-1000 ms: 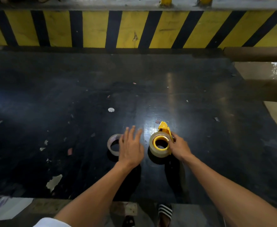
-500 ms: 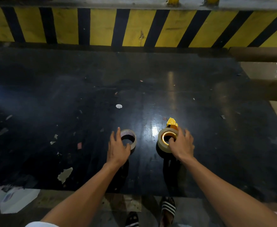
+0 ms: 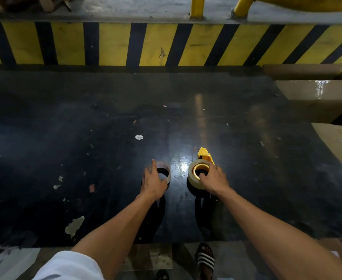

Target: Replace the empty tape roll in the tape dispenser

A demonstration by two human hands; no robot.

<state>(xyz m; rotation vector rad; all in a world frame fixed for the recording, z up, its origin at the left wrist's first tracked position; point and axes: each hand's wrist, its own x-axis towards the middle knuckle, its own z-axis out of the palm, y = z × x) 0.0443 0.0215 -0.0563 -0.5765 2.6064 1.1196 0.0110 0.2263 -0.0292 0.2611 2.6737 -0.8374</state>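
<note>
Cardboard boxes (image 3: 315,98) right; striped barrier (image 3: 166,44) behind.

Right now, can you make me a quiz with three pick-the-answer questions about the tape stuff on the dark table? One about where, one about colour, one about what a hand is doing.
1. Where is the loose tape roll compared with the tape dispenser?
A. To its left
B. On top of it
C. Behind it, by the striped wall

2. What colour is the dispenser?
A. Red
B. Yellow
C. Green

3. What is the right hand doing?
A. Resting flat, far from everything
B. Holding a pair of scissors
C. Touching the roll in the dispenser

Answers: 1 A, the loose roll lies left, under the left hand. 2 B, its plastic is bright yellow. 3 C, its fingers reach into that roll's centre.
</note>
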